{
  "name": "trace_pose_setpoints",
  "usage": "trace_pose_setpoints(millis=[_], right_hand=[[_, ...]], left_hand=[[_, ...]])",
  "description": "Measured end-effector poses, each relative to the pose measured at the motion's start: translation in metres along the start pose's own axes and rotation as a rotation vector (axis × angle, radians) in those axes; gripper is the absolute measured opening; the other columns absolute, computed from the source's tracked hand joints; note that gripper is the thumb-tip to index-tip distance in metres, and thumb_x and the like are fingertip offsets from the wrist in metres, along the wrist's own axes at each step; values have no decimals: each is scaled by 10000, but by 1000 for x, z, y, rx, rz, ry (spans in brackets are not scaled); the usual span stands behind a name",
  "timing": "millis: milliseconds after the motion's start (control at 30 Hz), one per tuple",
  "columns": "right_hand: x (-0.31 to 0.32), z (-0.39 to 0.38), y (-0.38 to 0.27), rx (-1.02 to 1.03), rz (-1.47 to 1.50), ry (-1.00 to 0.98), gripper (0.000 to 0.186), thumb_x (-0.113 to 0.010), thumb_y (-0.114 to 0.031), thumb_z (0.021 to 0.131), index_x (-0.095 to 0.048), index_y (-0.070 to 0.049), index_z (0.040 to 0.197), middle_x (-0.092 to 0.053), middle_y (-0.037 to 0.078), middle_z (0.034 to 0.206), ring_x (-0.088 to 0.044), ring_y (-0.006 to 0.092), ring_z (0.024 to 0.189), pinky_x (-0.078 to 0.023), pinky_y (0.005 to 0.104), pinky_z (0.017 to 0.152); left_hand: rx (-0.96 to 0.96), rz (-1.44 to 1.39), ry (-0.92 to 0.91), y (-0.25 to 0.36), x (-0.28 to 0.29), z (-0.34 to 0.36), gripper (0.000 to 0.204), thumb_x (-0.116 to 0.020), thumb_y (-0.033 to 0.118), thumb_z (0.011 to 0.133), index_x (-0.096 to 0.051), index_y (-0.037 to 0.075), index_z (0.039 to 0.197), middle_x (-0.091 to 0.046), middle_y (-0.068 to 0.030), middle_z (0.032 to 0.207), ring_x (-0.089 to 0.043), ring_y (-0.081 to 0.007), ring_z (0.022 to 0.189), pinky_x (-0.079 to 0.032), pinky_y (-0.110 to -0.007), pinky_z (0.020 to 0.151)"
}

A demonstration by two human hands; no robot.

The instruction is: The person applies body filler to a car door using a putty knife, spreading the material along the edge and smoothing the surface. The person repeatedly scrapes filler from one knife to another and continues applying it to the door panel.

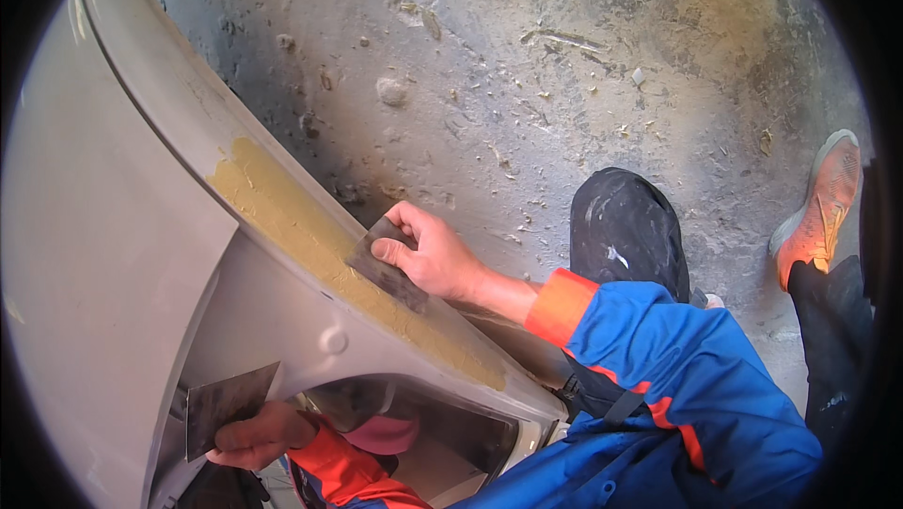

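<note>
A pale, unpainted car body panel (85, 255) curves down the left side. Along its outer edge runs a long strip of yellow-tan body filler (282, 208), ridged and uneven. My right hand (428, 250) grips a flat, dark metal putty spreader (386, 269), thumb on top and fingers beneath. Its blade lies against the lower part of the filler strip. Lower left, my left hand (259, 436) pinches a second flat metal spreader (229, 404), smeared with residue, held over the opening beside the panel. It is apart from the filler.
A dark window-like opening (461, 415) with a pink shape (386, 434) in it lies below the filler. The rough concrete floor (489, 67) is scattered with debris. A dark-trousered knee (625, 227) is close to my right arm, and an orange shoe (823, 208) stands at far right.
</note>
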State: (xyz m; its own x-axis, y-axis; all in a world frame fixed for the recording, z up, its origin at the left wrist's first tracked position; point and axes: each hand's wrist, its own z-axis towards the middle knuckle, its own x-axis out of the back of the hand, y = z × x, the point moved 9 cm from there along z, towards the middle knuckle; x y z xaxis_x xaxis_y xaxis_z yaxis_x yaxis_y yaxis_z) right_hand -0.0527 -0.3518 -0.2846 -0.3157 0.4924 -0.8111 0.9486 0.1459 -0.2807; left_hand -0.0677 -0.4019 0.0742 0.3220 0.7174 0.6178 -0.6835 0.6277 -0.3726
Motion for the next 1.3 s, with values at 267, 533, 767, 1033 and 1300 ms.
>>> trace_pose_setpoints(millis=[267,533,767,1033,1300], right_hand=[[15,29,21,-20,-136,122,334,-754,-292,920,-611,-9,1024,-662,49,860,-574,123,788,-486,329,716],[8,-11,43,-280,281,-194,306,-707,-308,985,-569,-63,1105,-615,-30,913,-538,41,791,-444,235,669],[-9,-8,33,-226,316,-226,292,-728,-261,961,-589,-33,1079,-651,2,933,-569,73,835,-473,264,749],[-12,1,27,-42,138,-152,316,-755,-266,934,-597,-15,1043,-657,37,883,-565,103,799,-485,303,734],[-4,13,55,-127,114,-30,314,-760,-253,919,-610,-9,1048,-658,38,853,-572,115,780,-490,314,717]], left_hand=[[-44,28,-53,-16,8,-3,296,-431,205,1111,-543,-15,949,-537,-25,772,-492,-110,664,-439,-259,574],[-21,38,-53,-11,5,-2,308,-436,207,1109,-554,-18,935,-545,-33,782,-490,-109,663,-439,-261,572],[-67,75,-58,-8,3,-1,335,-431,225,1114,-537,0,890,-531,-21,755,-486,-105,642,-434,-259,551],[-83,61,-86,-10,3,0,423,-393,325,1131,-544,1,905,-528,-33,732,-498,-117,612,-448,-260,530],[-3,39,-60,-9,1,0,356,-403,247,1113,-546,-5,906,-529,-32,729,-498,-122,608,-443,-257,527]])
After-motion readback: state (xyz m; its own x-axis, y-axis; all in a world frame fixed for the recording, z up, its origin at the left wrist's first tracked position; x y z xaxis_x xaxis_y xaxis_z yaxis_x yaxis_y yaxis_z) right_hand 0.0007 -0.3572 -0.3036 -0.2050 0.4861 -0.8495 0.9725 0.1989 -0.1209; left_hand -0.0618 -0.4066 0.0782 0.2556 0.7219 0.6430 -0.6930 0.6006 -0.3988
